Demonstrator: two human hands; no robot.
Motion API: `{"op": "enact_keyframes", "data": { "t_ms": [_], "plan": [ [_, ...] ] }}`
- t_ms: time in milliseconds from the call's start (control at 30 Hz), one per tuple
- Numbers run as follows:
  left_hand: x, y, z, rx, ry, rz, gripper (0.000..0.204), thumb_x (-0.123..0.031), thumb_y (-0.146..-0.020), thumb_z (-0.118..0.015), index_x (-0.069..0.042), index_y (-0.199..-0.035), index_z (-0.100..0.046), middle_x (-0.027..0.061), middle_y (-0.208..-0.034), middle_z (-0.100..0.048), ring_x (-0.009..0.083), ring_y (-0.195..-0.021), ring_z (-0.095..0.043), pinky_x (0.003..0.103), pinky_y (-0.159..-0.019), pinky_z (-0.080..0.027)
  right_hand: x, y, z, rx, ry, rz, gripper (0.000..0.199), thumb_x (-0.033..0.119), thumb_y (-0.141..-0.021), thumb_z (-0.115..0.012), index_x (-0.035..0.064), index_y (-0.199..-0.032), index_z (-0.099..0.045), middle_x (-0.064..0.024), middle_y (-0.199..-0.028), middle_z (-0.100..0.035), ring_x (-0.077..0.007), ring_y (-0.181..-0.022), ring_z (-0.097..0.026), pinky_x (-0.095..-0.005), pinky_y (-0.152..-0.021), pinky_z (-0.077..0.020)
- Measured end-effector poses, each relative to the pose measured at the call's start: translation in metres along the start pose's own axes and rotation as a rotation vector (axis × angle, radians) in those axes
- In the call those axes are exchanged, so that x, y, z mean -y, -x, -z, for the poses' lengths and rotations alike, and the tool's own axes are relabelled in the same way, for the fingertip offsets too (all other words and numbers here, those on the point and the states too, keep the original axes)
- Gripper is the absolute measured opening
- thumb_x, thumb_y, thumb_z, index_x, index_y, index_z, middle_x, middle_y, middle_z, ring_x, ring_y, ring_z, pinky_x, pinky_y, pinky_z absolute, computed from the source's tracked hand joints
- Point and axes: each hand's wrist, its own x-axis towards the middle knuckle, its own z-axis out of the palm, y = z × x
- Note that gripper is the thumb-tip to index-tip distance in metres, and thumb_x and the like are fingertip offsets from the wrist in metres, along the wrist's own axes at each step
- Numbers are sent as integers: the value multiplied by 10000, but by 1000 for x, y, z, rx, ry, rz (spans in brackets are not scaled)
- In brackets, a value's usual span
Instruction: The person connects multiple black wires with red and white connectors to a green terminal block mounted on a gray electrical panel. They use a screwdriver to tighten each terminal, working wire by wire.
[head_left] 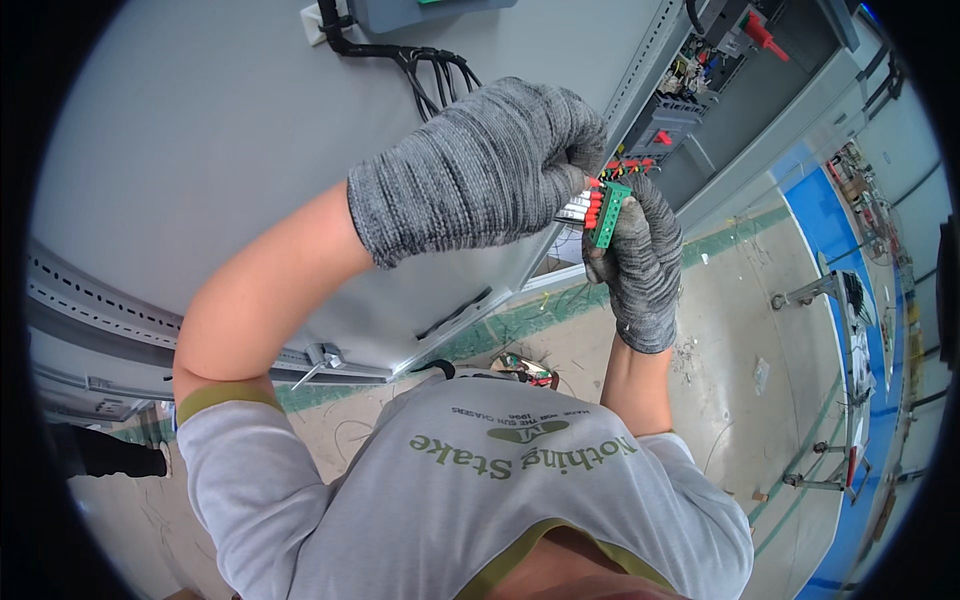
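Note:
A green terminal block connector (609,216) with a row of screw holes is held between the thumb and fingers of my right hand (648,270), which wears a grey knitted glove. Several wires with red ends (593,209) and white sleeves enter the connector's left side. My left hand (490,165), gloved in the same grey knit, reaches across from the left. Its thumb and forefinger pinch a red-ended wire (592,182) at the connector's upper end. The glove partly hides that wire, and the wires' far ends are out of sight.
A wide grey cabinet door (240,150) spans the left, with a black cable bundle (400,55) above my left hand and a handle (322,358) low down. Breakers (665,122) sit inside the cabinet at upper right. A wheeled trolley (850,370) stands right; another person's leg (110,452) shows far left.

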Motion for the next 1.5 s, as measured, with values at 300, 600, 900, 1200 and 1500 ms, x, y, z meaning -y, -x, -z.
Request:
{"op": "enact_keyframes", "data": {
  "t_ms": [300, 600, 900, 1200, 1500],
  "plan": [
    [12, 0, 2, 23, -105, -80, 193, -206, -875, -586, -19, -910, -618, 126, -790, -619, 281, -743, -609, 366, -692, -478, -10, -13, 4, 64, -63, 31, 268, 316, -931, -582, 59, -1002, -594, -30, -713, -592, -91, -573, -558, -210, -487, -447],
    [1, -8, 9, 131, 48, 114, 196, -196, -804, -653, -8, -848, -623, 75, -710, -607, 148, -664, -569, 308, -630, -474, -14, -13, 8, 45, -17, 115, 257, 282, -924, -601, 40, -1010, -606, -22, -750, -601, -84, -585, -562, -216, -499, -457],
    [-21, 5, 5, -10, -224, -65, 144, -125, -804, -641, -34, -899, -580, 131, -775, -585, 304, -726, -583, 384, -675, -478, -3, -7, -4, 129, -6, 120, 310, 359, -931, -569, 51, -947, -600, -4, -699, -575, -64, -572, -539, -204, -493, -433],
    [-13, 11, 3, 5, -356, -59, 169, -197, -845, -607, -42, -908, -588, 114, -797, -588, 304, -780, -576, 393, -714, -465, -1, -6, -6, 111, -48, 104, 260, 313, -939, -566, 55, -956, -600, -8, -679, -561, -67, -525, -507, -205, -458, -392],
    [-19, 10, -5, -43, -413, -134, 172, -129, -805, -615, -34, -946, -598, 134, -911, -596, 325, -831, -570, 416, -754, -458, 6, -3, -9, 29, 134, 200, 253, 309, -935, -579, 60, -973, -605, 12, -686, -555, -52, -535, -493, -199, -463, -386]
  ]
}}
